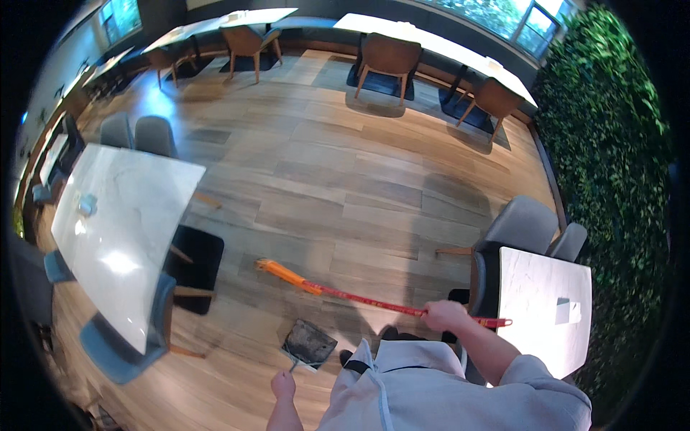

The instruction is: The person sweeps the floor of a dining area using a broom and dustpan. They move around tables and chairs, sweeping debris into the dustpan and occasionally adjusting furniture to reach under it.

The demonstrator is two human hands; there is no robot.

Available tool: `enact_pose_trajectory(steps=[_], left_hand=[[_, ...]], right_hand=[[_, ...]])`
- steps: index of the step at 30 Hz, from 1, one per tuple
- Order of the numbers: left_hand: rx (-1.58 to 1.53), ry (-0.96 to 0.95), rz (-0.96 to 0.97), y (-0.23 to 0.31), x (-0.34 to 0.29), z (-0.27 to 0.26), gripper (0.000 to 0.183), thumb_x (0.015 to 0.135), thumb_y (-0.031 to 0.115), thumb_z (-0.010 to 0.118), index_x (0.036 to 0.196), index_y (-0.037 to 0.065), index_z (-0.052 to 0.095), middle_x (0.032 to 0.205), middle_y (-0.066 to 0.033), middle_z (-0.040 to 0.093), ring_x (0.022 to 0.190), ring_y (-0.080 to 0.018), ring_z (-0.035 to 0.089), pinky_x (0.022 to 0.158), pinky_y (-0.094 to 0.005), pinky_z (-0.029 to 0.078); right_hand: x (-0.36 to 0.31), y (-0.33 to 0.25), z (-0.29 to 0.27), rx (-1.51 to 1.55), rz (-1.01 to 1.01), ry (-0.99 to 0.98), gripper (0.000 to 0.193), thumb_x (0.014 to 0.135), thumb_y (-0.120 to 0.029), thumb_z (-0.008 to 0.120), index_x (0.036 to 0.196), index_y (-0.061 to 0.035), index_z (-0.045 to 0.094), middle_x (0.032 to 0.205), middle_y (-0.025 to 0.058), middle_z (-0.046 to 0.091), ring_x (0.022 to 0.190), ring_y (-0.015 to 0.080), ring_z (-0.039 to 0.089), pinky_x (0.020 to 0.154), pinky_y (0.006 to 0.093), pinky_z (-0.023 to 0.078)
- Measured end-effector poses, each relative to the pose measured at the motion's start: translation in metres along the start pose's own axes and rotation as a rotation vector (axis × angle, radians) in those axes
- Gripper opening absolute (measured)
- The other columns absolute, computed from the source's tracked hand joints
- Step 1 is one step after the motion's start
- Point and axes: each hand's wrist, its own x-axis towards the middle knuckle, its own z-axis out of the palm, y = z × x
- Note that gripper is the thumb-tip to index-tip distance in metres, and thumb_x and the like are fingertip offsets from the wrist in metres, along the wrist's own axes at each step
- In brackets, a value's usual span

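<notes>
My right hand (444,315) is closed round the red handle of a broom (366,299), near its upper end. The broom slants down to the left, and its orange head (284,274) is at the wood floor ahead of me. Low in the picture, my left hand (283,386) grips the thin handle of a dustpan (310,342). The pan is dark grey, with a dusty-looking surface, and lies below and to the right of the broom head, apart from it. My left fingers are small in view, wrapped round the handle's end.
A marble-topped table (129,215) with blue-grey chairs (122,348) stands at left. Another white table (546,309) and grey chair (521,223) are close at right, beside a green plant wall (611,144). Brown chairs (389,56) line long tables (438,47) at the far side.
</notes>
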Motion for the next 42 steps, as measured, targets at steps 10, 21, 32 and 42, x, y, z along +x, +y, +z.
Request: enact_pose_trajectory(steps=[10, 21, 32, 42], left_hand=[[0.057, -0.356, -0.31, 0.022, 0.1, -0.046, 0.052, 0.086, 0.045, 0.058, 0.099, -0.004, 0.07, 0.1, -0.0256, 0.07, 0.096, -0.0397, 0.067, 0.085, -0.0459, 0.051], [-0.31, -0.255, -0.254, 0.198, 0.274, -0.201, 0.041, 0.084, 0.037, 0.065, 0.103, 0.001, 0.07, 0.093, -0.0178, 0.072, 0.087, -0.0314, 0.069, 0.079, -0.0425, 0.053], [-0.2, -0.594, -0.053, 0.319, 0.649, -0.305, 0.038, 0.084, 0.037, 0.064, 0.105, 0.005, 0.071, 0.094, -0.0163, 0.072, 0.087, -0.0306, 0.069, 0.079, -0.0421, 0.053], [-0.164, -0.14, 0.169, 0.484, 1.054, -0.454, 0.024, 0.085, 0.026, 0.066, 0.094, 0.004, 0.069, 0.088, -0.014, 0.071, 0.084, -0.0252, 0.068, 0.078, -0.0361, 0.053]], right_hand=[[0.231, 0.059, -0.25, -0.207, 0.01, 0.213, 0.028, 0.077, -0.019, 0.061, 0.1, -0.0142, 0.076, 0.106, 0.0121, 0.072, 0.1, 0.0315, 0.069, 0.082, 0.0432, 0.056], [0.494, -0.031, -0.599, -0.328, 0.212, -0.251, 0.038, 0.079, -0.037, 0.072, 0.114, -0.023, 0.071, 0.128, 0.0036, 0.064, 0.114, 0.024, 0.062, 0.096, 0.0466, 0.048], [0.631, -0.038, -0.647, 0.512, 0.283, -0.364, 0.022, 0.087, -0.034, 0.064, 0.084, -0.0128, 0.067, 0.075, 0.0033, 0.058, 0.067, 0.0179, 0.055, 0.06, 0.0388, 0.046], [0.675, -0.077, -0.729, 0.316, 0.472, -0.507, 0.019, 0.085, -0.022, 0.061, 0.08, -0.0056, 0.069, 0.075, 0.0091, 0.066, 0.067, 0.021, 0.063, 0.066, 0.0398, 0.051]])
